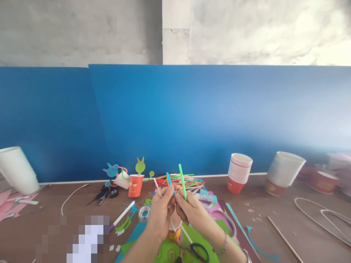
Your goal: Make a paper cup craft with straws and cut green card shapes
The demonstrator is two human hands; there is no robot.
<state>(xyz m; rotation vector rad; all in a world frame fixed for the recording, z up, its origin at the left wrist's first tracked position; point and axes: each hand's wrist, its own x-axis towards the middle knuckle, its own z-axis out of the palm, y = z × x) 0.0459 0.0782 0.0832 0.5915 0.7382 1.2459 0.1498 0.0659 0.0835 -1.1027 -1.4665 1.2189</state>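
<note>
Near the lower center of the frame, blue (pixel 169 179) and green straws (pixel 182 182) are gripped between the fingers of two close-set hands (pixel 175 207).

The place was bright, and the light seemed strongest at the far right, where the wall (pixel 263 31) looked almost white. A soft, pale shine lay on the right part of the blue board (pixel 192 117), and its left part was darker. The cups (pixel 285 171) at the right looked smeary. Big blurry squares hid a patch at the near left.
</note>
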